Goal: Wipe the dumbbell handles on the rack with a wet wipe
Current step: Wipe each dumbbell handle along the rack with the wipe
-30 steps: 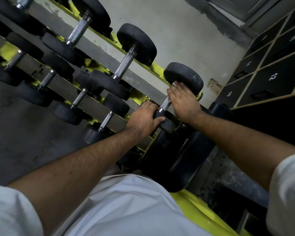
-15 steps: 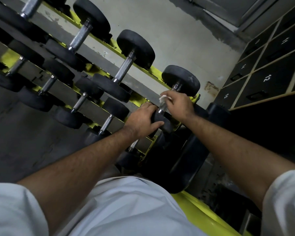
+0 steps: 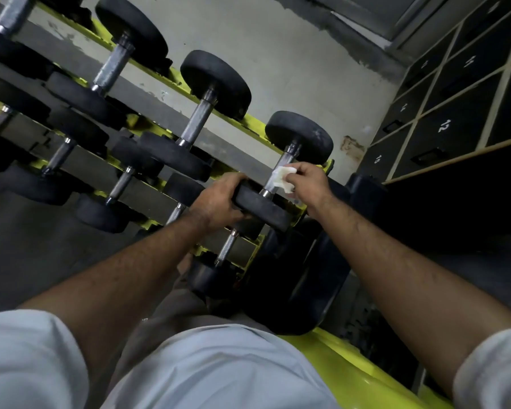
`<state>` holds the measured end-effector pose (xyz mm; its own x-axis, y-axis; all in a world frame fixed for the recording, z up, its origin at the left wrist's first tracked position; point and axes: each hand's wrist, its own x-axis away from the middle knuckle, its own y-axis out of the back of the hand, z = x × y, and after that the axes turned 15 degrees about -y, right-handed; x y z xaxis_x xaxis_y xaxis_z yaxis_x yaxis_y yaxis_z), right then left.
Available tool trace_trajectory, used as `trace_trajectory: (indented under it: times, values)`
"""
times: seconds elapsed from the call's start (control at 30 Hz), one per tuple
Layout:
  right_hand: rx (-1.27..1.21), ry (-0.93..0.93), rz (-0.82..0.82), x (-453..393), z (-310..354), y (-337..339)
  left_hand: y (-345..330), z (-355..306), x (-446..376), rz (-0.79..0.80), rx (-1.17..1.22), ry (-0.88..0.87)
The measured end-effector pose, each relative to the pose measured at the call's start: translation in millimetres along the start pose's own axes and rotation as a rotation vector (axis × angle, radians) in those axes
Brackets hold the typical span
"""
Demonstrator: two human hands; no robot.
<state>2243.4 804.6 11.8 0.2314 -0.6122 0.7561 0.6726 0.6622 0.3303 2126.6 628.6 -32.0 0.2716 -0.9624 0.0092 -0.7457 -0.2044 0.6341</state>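
Behind wet wipe (image 3: 283, 178), dumbbell handle (image 3: 289, 154) partly hidden.

Grey wall (image 3: 292, 54), numbered dark lockers (image 3: 455, 119), dim light

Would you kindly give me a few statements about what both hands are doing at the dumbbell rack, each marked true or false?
1. The right hand holds a white wet wipe against the metal handle of the rightmost top-row dumbbell. True.
2. The left hand is resting on the person's leg. False: it grips the near black weight head of that same dumbbell.
3. The dumbbell being wiped has been lifted clear of the rack. False: it lies on the yellow rack.
4. Numbered dark lockers stand to the right. True.
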Motion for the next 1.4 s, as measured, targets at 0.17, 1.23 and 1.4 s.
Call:
trace_trajectory:
  times: [0.17, 1.23, 1.4]
  values:
    - [0.017, -0.011, -0.055, 0, 2, 0, -7, 8, -7, 0.001, 0.031, -0.071]
    - [-0.048, 0.048, -0.155, -16, -28, 28, -36, -41, -4, -0.127, -0.514, -0.241]
    - [-0.005, 0.173, -0.145, -11, -31, 29, -40, -50, -4, -0.072, -0.534, -0.172]
